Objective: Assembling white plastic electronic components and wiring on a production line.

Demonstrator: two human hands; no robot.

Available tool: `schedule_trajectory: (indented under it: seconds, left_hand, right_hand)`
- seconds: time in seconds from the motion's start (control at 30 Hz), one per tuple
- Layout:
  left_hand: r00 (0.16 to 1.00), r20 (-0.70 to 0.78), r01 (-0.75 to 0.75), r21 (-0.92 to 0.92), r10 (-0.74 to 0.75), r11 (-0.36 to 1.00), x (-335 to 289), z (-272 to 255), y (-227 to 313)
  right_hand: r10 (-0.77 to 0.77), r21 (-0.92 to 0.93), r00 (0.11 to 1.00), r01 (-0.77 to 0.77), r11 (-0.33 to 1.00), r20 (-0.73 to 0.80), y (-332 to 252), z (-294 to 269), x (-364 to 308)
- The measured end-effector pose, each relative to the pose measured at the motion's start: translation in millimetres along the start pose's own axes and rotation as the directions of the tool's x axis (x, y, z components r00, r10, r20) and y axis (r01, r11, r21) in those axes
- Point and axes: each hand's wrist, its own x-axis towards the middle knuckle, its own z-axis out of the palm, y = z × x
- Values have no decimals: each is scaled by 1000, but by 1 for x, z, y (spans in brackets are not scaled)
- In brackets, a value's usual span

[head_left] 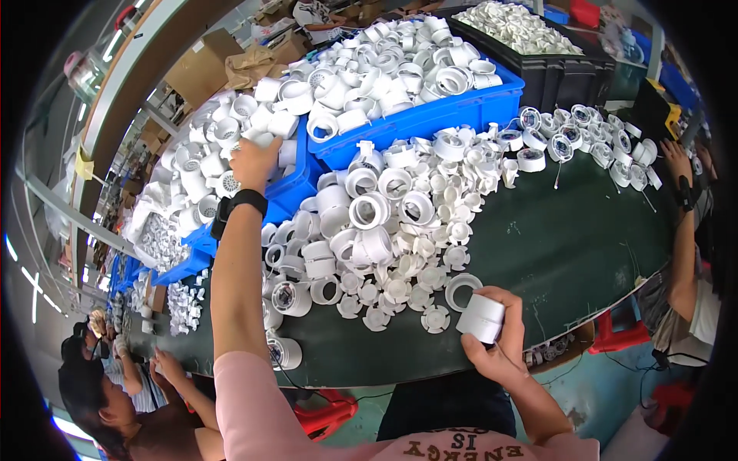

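Observation:
My left hand (255,163), with a dark band on the wrist, reaches into the left blue bin (296,190) heaped with white plastic cylindrical housings (228,132). Its fingers are among the housings, and the fingertips are hidden, so I cannot tell whether they grip one. Near the table's front edge, my right hand (507,342) is closed around a white cylindrical housing (482,317). Just behind it, a white ring-shaped part (463,293) stands on the dark green table (569,238). A loose pile of white rings (370,210) and flat lobed discs (396,290) lies between my hands.
A larger blue bin (419,119) full of white housings stands at the back, beside a black crate (573,77) of small white parts. Assembled round units (565,142) lie at the far right, near another person's hand (678,163). More people (100,399) sit at the left.

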Motion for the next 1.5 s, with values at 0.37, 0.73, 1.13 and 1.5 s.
schedule_trajectory:
  seconds: [0.37,0.73,1.13,1.5]
  left_hand:
    - [933,314,190,-847,179,497,-67,-64,-10]
    - [558,499,513,-836,663,196,-341,-139,-14]
    - [833,251,235,-967,492,96,-403,-110,-20]
    - [830,94,58,-995,550,83,-407,-106,-31]
  right_hand:
    - [-57,67,996,62,996,-66,5,-10,-6]
    - [20,172,939,-85,981,345,-46,12,-15]
    - [-28,107,916,-16,994,401,-34,11,-41]
    - [-133,-14,919,149,989,370,-36,22,-40]
